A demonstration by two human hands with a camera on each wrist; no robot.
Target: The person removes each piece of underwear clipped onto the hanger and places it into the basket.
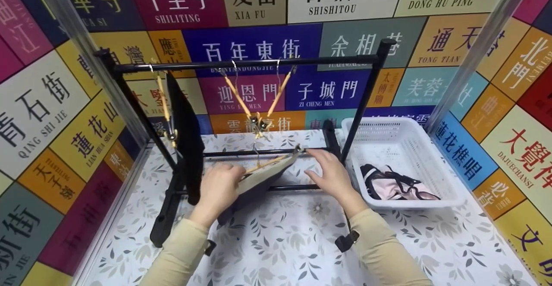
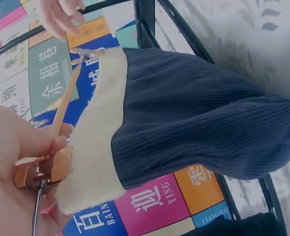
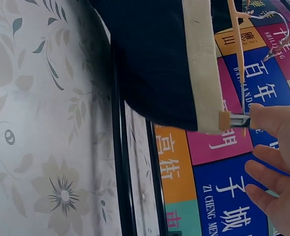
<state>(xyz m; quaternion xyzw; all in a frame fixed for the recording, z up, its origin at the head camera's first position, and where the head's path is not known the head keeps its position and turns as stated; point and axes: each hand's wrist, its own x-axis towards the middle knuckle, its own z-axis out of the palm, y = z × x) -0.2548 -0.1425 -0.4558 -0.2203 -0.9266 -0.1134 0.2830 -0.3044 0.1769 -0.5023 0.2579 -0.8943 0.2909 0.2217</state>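
Note:
My left hand [image 1: 221, 187] grips one end of a wooden clip hanger [image 2: 65, 105], its thumb and fingers around the clip there. From the hanger a navy ribbed garment [image 2: 199, 113] with a cream band [image 2: 98, 132] stretches out, drooping toward the table in the head view. At the other end, a clip [image 3: 231, 120] is fastened on the corner of the cream band. My right hand [image 1: 332, 176] is beside that clip, a fingertip right at its metal levers in the right wrist view. The right thumb stands apart, and the other fingers are loosely bent around nothing.
A black rack [image 1: 250, 64] stands around the work, with two empty clip hangers [image 1: 237, 92] on its bar. Black cloth [image 1: 184, 135] hangs at the left. A white basket [image 1: 405, 135] at the right holds pink and black clothing [image 1: 394, 187]. Patterned cloth covers the table [image 1: 293, 243].

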